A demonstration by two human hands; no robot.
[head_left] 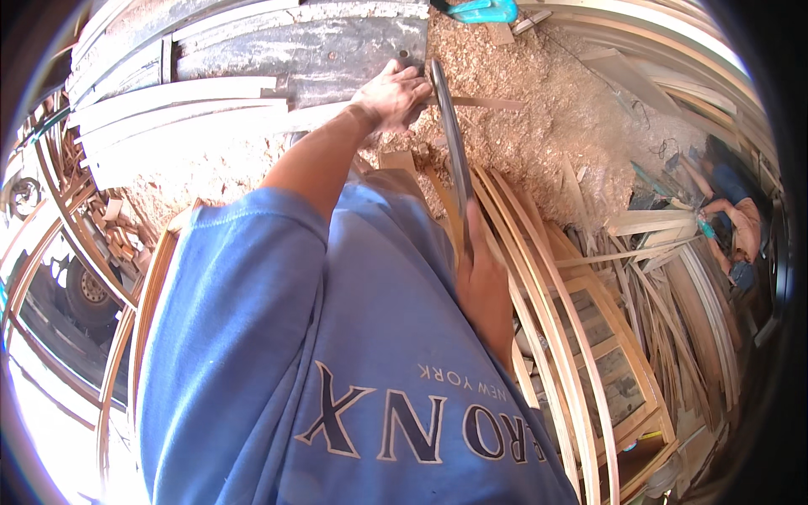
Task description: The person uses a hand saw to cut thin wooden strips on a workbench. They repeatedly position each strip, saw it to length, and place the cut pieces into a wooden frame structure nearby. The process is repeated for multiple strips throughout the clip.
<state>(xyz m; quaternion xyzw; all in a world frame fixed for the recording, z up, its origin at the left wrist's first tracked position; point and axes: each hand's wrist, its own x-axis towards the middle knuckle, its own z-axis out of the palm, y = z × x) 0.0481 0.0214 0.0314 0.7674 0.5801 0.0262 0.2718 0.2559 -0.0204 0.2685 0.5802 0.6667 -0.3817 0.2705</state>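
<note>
My left hand is at the near right corner of a worn grey workbench, its fingers curled. A thin wooden strip runs from those fingers out to the right, past the bench edge. My right hand is closed round the near end of a long, narrow, dark grey tool, held beside my body. The tool slants up and away, and its far tip is just right of my left fingers. Seen almost edge-on, its exact kind does not show. The strip passes at the tool, but whether they touch I cannot tell.
Sawdust and shavings cover the floor. Long boards lie at the bench's left. Wooden strips and a panelled wooden frame stand close on my right. A teal tool lies far ahead. Another person works at far right.
</note>
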